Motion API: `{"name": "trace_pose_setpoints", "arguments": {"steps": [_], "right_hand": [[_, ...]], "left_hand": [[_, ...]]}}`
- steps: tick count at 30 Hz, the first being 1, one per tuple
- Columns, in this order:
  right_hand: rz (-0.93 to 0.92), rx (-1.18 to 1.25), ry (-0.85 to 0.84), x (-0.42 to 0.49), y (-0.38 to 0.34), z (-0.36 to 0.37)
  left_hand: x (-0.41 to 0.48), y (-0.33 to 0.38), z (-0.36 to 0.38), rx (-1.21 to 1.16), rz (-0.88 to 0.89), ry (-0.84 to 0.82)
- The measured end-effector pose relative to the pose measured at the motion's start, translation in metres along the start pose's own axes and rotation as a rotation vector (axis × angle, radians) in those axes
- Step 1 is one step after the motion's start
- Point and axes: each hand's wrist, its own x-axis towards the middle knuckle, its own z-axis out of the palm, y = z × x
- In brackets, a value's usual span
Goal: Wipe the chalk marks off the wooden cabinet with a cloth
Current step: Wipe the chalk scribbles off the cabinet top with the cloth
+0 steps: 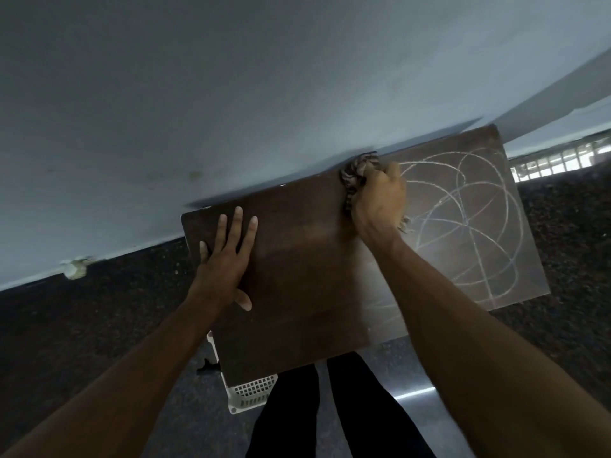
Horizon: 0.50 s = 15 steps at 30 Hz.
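The dark wooden cabinet top (pixel 297 266) fills the middle of the head view, its back edge against a wall. White chalk marks (pixel 469 219), looping circles and crossing lines, cover its right half; the left half looks dark and bare. My right hand (pixel 380 200) is shut on a bunched striped cloth (pixel 355 171), pressing it on the top near the back edge, at the left border of the chalk. My left hand (pixel 224 259) lies flat on the left part of the top, fingers spread, holding nothing.
A pale wall (pixel 231 94) rises directly behind the cabinet. Dark speckled floor (pixel 99 325) surrounds it. A white perforated plastic basket (pixel 253 393) pokes out under the cabinet's front edge, beside my dark-trousered legs (pixel 330 418). A bright grille or window (pixel 558 160) shows at far right.
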Motion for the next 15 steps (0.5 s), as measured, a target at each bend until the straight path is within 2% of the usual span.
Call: {"name": "trace_pose_setpoints", "arguments": {"steps": [5, 8, 12, 15], "right_hand": [[-0.312, -0.026, -0.197, -0.041, -0.074, 0.023], [-0.421, -0.058, -0.293, -0.065, -0.105, 0.029], [-0.432, -0.084, -0.305, -0.060, -0.094, 0.029], [-0.331, -0.063, -0.276, -0.036, -0.062, 0.020]], "left_hand": [[-0.001, 0.002, 0.002, 0.000, -0.005, 0.010], [0.000, 0.003, 0.003, -0.006, -0.015, 0.002], [0.001, 0.004, 0.004, 0.012, -0.021, 0.000], [0.000, 0.006, 0.003, 0.025, -0.025, 0.016]]}}
